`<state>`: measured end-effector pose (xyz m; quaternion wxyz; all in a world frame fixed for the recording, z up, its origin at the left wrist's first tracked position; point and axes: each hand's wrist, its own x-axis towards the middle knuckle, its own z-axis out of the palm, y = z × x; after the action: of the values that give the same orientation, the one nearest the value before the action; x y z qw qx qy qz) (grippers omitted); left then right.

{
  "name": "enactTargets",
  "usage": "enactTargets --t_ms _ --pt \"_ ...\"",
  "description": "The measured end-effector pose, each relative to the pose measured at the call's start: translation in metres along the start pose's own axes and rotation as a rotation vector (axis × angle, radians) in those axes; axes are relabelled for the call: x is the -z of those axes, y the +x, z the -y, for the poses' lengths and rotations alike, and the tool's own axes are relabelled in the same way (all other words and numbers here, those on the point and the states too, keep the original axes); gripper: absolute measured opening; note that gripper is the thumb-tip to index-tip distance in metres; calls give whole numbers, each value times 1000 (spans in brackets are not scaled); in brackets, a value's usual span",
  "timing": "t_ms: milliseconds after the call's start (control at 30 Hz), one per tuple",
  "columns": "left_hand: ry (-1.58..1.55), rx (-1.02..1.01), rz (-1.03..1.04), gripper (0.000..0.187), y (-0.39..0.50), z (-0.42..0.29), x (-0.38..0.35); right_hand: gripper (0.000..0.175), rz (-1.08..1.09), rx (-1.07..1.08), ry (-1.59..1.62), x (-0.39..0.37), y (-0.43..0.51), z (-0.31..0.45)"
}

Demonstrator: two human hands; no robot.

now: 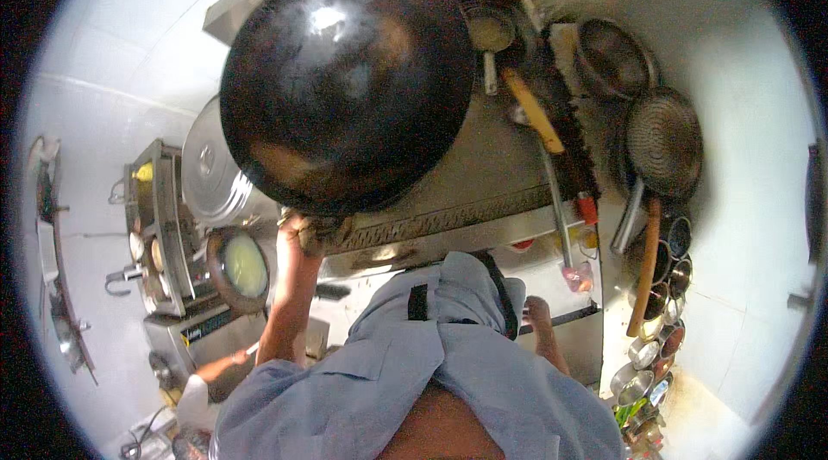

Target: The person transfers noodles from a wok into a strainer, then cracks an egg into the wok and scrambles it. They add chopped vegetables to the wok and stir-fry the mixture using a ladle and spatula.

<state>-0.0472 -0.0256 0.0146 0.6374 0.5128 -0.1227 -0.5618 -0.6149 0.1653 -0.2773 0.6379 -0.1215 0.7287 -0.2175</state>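
Observation:
A large black wok [349, 85] with a shiny surface fills the upper middle of the view, over the steel stove top [491, 143]. My left hand [299, 232] grips its near edge, with a crumpled dark cloth [318, 233] bunched at the grip. The wok's near rim hides some of my fingers. My right hand [535, 312] hangs low beside my hip, near the steel front of the counter. I see nothing held in it, but its fingers are partly hidden and small.
Right of the wok lie a ladle [490, 39] and a long wooden-handled tool [533, 111]. A perforated strainer [665, 140] rests beside several metal pots [647, 353]. Left are a round metal lid [213, 162] and a pan of yellowish liquid [244, 264]. Another person's arm [223, 364] reaches in lower left.

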Motion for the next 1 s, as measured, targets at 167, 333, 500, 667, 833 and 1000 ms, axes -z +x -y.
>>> enactTargets --t_ms 167,333,500,667,833,1000 --pt "316 46 -133 24 39 33 71 27 81 0 159 -27 55 -1" --pt "-130 151 -183 23 44 63 47 29 127 -20 219 -38 118 6" --pt "-76 160 14 32 72 86 57 39 130 -16 751 -72 229 -1" --pt "26 146 -33 63 76 96 27 43 68 -26 1009 -125 257 33" --pt "66 167 -186 51 73 89 66 47 9 -49 1139 -150 245 35" --pt "53 189 -201 58 74 87 47 51 -7 -33 1226 -123 244 42"
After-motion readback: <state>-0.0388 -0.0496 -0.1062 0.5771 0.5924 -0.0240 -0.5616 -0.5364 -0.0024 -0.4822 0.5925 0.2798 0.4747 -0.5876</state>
